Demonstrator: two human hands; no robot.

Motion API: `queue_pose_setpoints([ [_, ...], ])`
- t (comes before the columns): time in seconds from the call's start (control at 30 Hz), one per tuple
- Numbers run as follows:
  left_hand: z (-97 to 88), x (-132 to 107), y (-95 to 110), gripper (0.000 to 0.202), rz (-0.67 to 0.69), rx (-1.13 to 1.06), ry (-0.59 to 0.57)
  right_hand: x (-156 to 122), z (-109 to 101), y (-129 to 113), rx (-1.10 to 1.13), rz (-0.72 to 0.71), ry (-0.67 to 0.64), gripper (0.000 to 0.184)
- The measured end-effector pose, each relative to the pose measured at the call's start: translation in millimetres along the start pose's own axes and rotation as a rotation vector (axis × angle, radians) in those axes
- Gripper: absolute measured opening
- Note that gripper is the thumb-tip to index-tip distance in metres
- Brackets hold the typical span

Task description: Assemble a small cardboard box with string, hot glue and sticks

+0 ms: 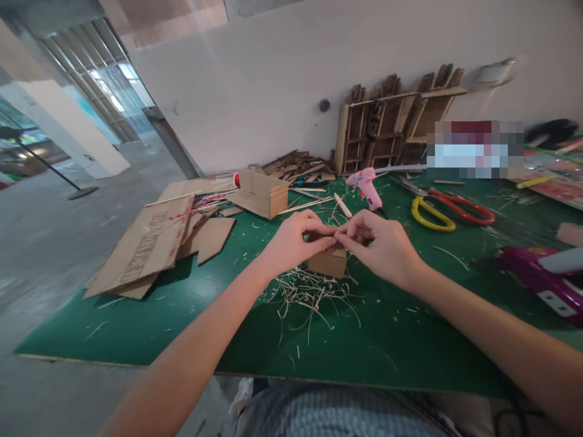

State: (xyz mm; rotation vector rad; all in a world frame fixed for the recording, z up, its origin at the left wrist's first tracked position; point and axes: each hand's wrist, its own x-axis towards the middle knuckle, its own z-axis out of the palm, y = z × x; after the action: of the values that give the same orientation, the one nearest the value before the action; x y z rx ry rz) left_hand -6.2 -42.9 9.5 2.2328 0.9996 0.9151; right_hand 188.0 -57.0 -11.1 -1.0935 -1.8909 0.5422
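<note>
My left hand [296,240] and my right hand [380,243] meet over a small brown cardboard block [327,262] that rests on the green table [182,315]. Both hands have their fingers pinched together at the block's top edge, fingertips touching each other. What sits between the fingertips is too small to make out. A heap of thin pale straw-like shavings [310,294] lies just in front of the block.
Flat cardboard sheets [146,243] and an open cardboard box [259,191] lie at the left. A pink glue gun [368,185], yellow and red scissors [444,209], a purple tool [542,276] and a wooden frame model [392,121] by the wall are further back and right.
</note>
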Motion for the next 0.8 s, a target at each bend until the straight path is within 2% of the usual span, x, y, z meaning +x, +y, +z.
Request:
queue_pose_setpoints([
  [0.3, 1.6, 0.2, -3.1, 0.013, 0.041, 0.028, 0.064, 1.5, 1.9, 0.0, 0.067, 0.037, 0.024, 0.028],
  [0.67, -0.9, -0.6, -3.4, 0.003, 0.075, 0.055, 0.012, 2.4, 4.4, -3.2, 0.147, 0.056, 0.020, 0.036],
  [0.8, -1.1, -1.1, -3.4, 0.010, 0.053, 0.004, 0.003, 3.0, 5.1, -2.6, 0.198, 0.086, 0.046, 0.039],
])
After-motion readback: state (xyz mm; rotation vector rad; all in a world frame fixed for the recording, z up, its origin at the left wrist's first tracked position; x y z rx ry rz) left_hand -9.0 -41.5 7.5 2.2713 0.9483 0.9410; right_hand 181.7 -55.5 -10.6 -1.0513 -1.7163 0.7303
